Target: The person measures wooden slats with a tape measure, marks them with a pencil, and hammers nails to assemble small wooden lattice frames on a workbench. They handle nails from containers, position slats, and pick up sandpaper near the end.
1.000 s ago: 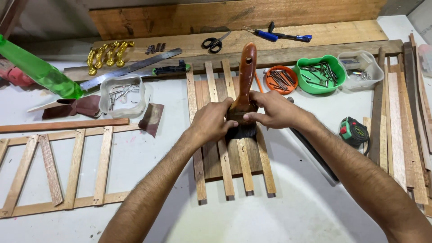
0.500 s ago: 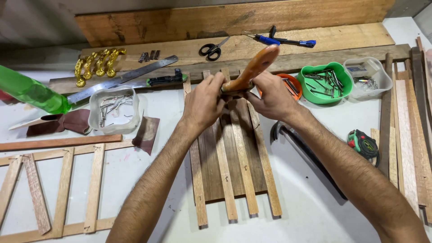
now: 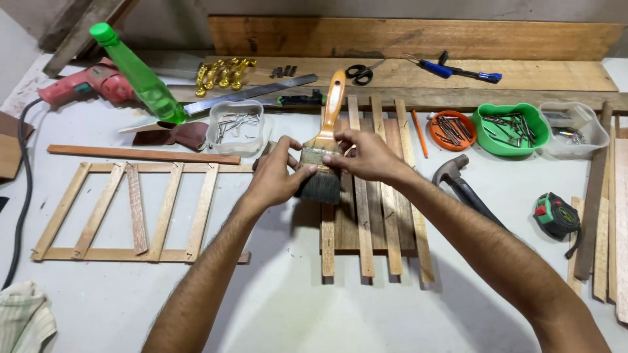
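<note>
From the head camera: I've got the paintbrush (image 3: pixel 322 153) pinched between both hands, held just above the slatted panel (image 3: pixel 373 196) on the table (image 3: pixel 288 301). My left hand (image 3: pixel 278 175) is closed around the bristle end from the 9 o'clock side, thumb and fingers on the dark bristles, and my right hand (image 3: pixel 366 157) is clamped on the metal band from 3 o'clock. The orange handle sticks out free toward 12 o'clock, so nothing holds that long end. My guess at what could go wrong: with both grips low on the brush, the handle could tip and swing, maybe knocking the clear tub of nails (image 3: pixel 237 127) at 10 o'clock. Pulling at the bristles could also bend them or yank some loose. The hammer (image 3: pixel 461 183) lies at 3 o'clock, well apart from my right hand.
</note>
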